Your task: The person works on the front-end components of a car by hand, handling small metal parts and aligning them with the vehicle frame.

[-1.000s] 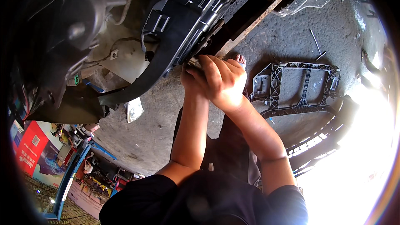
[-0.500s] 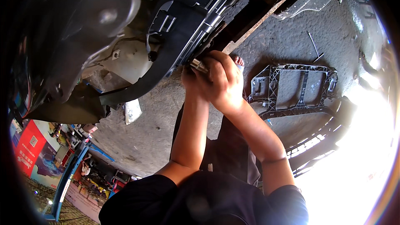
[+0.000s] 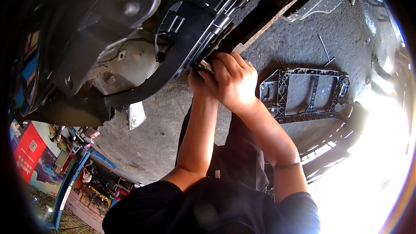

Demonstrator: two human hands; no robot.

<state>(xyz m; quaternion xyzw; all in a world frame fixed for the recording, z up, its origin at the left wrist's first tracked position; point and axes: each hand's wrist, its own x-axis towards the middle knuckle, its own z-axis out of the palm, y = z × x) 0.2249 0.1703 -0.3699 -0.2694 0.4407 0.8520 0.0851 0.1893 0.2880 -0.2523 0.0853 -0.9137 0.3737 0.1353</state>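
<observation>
Both my hands meet at the lower end of a black plastic car front-end part [image 3: 184, 45], beside a dark, rusty-edged metal beam [image 3: 264, 11]. My right hand [image 3: 236, 80] is closed, knuckles up, against a short shiny metal cylinder [image 3: 205, 65] that looks like a socket. Only the cylinder's end shows beside the fingers. Tucked under and left of it, my left hand [image 3: 199, 82] is closed too. Its fingertips, and whatever they grip, are hidden by the right hand and the black part.
A black lattice-like plastic frame [image 3: 284, 97] lies on the rough concrete floor [image 3: 173, 134] at right, with a T-handled tool [image 3: 326, 51] above it. A headlight-like clear piece [image 3: 136, 115] lies at left. A large dark car panel [image 3: 99, 30] overhangs the upper left. Blue-framed shelving [image 3: 69, 186] stands lower left.
My right hand has turned slightly and its knuckles have shifted a little to the right. Less of the metal cylinder shows. My left hand stays in about the same place.
</observation>
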